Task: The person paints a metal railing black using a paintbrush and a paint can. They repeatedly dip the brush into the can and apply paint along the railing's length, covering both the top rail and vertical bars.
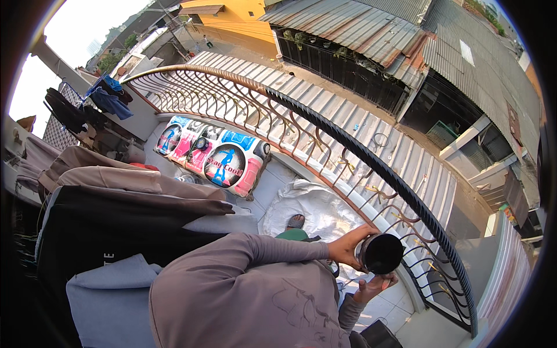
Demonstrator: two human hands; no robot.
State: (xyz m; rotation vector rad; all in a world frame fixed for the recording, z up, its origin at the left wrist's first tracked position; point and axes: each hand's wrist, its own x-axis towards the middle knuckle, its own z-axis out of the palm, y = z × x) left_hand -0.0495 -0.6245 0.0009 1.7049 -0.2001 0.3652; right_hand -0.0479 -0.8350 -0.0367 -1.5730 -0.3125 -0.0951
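My left hand (pixel 350 248) grips the side of a dark round container (pixel 380 254), its thumb and fingers wrapped around the near left edge. The container's wide black round face points up toward me; whether it is a lid or a dark inside I cannot tell. Just below it is my right hand (pixel 374 288), palm up, thumb apart from the partly bent fingers. Its fingertips come close to the container's lower edge; contact is unclear, and I see nothing plainly held in it. Grey sleeves cover both arms.
A curved metal railing (pixel 348 148) runs close beyond my hands. A white sheet or sack (pixel 310 203) lies on the tiles near my sandalled foot (pixel 296 221). A colourful wrapped bundle (pixel 214 153) rests farther left. Hung clothes (pixel 127 226) crowd my left side, and a dark object (pixel 380 335) stands low right.
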